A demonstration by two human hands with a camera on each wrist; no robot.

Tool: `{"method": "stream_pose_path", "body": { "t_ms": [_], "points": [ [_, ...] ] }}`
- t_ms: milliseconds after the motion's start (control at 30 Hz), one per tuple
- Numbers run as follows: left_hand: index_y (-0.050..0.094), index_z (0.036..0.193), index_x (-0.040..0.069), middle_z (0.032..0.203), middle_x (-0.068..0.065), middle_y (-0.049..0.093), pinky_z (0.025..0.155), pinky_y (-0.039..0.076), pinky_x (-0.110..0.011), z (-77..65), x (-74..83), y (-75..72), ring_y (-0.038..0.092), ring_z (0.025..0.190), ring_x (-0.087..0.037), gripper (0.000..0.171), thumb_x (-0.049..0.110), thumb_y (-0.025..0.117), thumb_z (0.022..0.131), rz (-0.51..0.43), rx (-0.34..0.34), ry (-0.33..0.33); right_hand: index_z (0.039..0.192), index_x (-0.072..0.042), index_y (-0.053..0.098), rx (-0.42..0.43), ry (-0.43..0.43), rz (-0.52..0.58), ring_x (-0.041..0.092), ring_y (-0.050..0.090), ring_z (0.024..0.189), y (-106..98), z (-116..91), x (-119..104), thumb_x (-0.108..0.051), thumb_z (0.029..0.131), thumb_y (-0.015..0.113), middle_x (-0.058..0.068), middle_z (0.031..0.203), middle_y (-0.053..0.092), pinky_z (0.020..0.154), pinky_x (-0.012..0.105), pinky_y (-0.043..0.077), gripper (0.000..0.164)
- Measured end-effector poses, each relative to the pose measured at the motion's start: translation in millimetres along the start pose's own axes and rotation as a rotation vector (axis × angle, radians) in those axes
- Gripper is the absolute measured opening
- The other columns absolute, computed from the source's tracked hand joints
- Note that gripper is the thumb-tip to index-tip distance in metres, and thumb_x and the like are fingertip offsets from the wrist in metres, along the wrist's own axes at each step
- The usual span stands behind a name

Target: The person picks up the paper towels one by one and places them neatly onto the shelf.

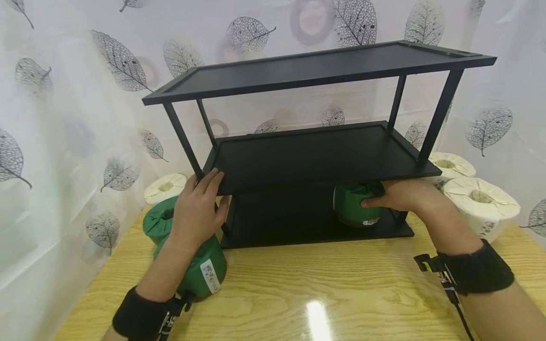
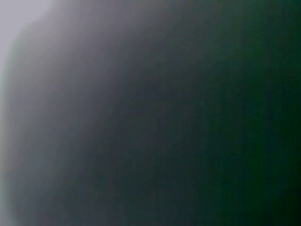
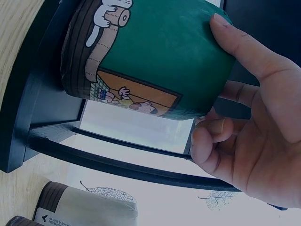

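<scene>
A black tiered shelf rack stands on the table. On its lowest board, towards the right, sits a green-wrapped toilet roll. My right hand grips that roll from the right, partly beneath the middle board; the right wrist view shows the thumb on the green wrapper and the other fingers behind it. At the rack's front left corner, my left hand holds the middle board, fingers over its edge and thumb below. Green toilet rolls stand beside and under the left forearm. The left wrist view is dark and blurred.
Cream-wrapped toilet rolls stand right of the rack, and another cream roll is at the back left. The wooden table extends in front. A leaf-patterned curtain hangs behind.
</scene>
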State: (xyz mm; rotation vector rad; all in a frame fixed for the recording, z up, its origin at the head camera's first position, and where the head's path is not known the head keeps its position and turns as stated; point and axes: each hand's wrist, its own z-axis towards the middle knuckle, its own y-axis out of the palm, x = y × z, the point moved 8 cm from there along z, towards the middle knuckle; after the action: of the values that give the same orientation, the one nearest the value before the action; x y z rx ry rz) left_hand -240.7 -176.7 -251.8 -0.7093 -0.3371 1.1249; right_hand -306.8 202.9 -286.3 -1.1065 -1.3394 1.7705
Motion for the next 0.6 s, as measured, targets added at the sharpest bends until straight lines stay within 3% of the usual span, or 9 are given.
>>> {"method": "stream_pose_path", "body": {
  "t_ms": [600],
  "points": [
    [0.064, 0.125, -0.005, 0.129, -0.024, 0.064, 0.098, 0.048, -0.053, 1.5, 0.1, -0.7, 0.062, 0.112, -0.045, 0.047, 0.018, 0.074, 0.085, 0.001, -0.001, 0.006, 0.149, -0.009, 0.039, 0.047, -0.061, -0.016, 0.042, 0.036, 0.140, -3.5, -0.4, -4.9, -0.041, 0.080, 0.083, 0.019, 0.151, 0.037, 0.110, 0.061, 0.033, 0.088]
  ]
}}
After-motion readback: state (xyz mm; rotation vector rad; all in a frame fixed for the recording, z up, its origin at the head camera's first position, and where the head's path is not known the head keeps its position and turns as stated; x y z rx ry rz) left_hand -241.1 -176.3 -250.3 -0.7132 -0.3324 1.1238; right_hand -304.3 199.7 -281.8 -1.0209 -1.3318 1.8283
